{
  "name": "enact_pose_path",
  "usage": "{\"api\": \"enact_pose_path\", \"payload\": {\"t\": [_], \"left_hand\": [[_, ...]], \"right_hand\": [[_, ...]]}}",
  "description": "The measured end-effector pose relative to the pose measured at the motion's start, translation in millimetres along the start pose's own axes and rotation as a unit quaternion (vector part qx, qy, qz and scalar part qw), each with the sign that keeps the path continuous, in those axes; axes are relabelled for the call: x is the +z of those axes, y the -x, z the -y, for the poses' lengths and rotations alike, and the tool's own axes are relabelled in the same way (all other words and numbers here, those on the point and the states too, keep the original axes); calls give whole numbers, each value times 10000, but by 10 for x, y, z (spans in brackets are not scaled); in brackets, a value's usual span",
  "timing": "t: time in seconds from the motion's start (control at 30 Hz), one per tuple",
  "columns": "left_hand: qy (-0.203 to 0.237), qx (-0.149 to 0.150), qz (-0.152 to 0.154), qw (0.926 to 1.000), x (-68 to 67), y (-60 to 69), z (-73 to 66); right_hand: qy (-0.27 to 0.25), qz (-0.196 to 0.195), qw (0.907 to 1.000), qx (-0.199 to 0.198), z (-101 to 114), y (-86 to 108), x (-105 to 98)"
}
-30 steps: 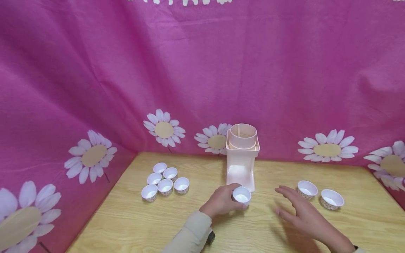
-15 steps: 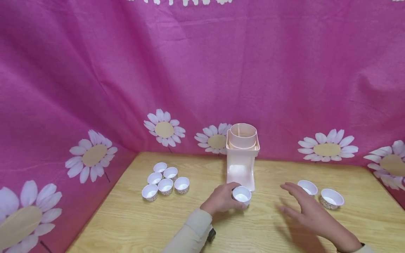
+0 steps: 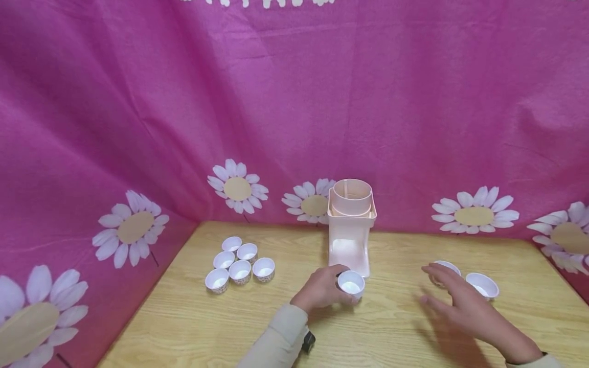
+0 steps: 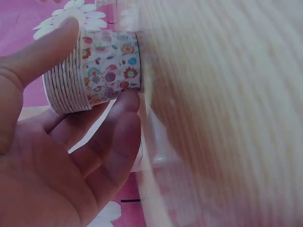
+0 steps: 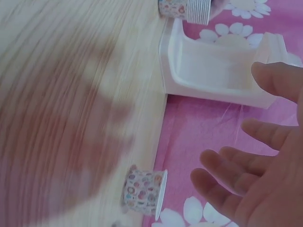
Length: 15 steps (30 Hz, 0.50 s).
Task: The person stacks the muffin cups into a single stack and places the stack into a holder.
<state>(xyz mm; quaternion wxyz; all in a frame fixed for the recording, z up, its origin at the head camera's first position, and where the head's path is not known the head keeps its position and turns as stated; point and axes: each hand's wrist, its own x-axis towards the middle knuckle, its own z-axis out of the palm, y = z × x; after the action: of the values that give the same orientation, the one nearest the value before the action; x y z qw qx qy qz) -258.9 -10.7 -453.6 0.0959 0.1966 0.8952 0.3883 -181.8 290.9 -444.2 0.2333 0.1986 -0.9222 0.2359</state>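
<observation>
My left hand (image 3: 324, 290) grips a stack of paper cups (image 3: 351, 284) with its thumb on one side and fingers curled round the other. In the left wrist view the stack (image 4: 111, 66) shows several nested white rims and a flowered print. My right hand (image 3: 474, 309) hovers over the table with its fingers spread and holds nothing. Just beyond it stand two paper cups, a partly hidden one (image 3: 447, 266) and another (image 3: 483, 284) to its right. The nearer-placed cup (image 5: 143, 191) appears below the right fingers in the right wrist view.
A pale pink dispenser-like stand (image 3: 350, 225) with a round open top is behind the left hand. Several paper cups (image 3: 240, 271) stand grouped on the left of the wooden table (image 3: 184, 327). A pink flowered cloth (image 3: 391, 102) hangs behind.
My right hand has moved to the right, toward the two cups, and now covers part of them. The left hand keeps its hold on the stack in nearly the same place.
</observation>
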Motion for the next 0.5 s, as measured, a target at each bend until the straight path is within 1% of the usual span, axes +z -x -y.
{"api": "enact_pose_path", "payload": {"t": [0.13, 0.23, 0.37, 0.47, 0.5], "left_hand": [[16, 63, 90, 9999, -5, 8, -15], [117, -60, 70, 9999, 1, 3, -20], [263, -282, -3, 9993, 17, -18, -21], [388, -352, -43, 9986, 27, -35, -12], [416, -359, -57, 9985, 30, -40, -8]], "right_hand": [[-10, -104, 9999, 78, -86, 2, -27], [19, -128, 9996, 261, -151, -2, -68], [-32, -70, 9980, 628, -226, -10, -142], [-196, -162, 9971, 719, -304, -11, -206], [-211, -218, 9971, 693, -334, -10, -228]]}}
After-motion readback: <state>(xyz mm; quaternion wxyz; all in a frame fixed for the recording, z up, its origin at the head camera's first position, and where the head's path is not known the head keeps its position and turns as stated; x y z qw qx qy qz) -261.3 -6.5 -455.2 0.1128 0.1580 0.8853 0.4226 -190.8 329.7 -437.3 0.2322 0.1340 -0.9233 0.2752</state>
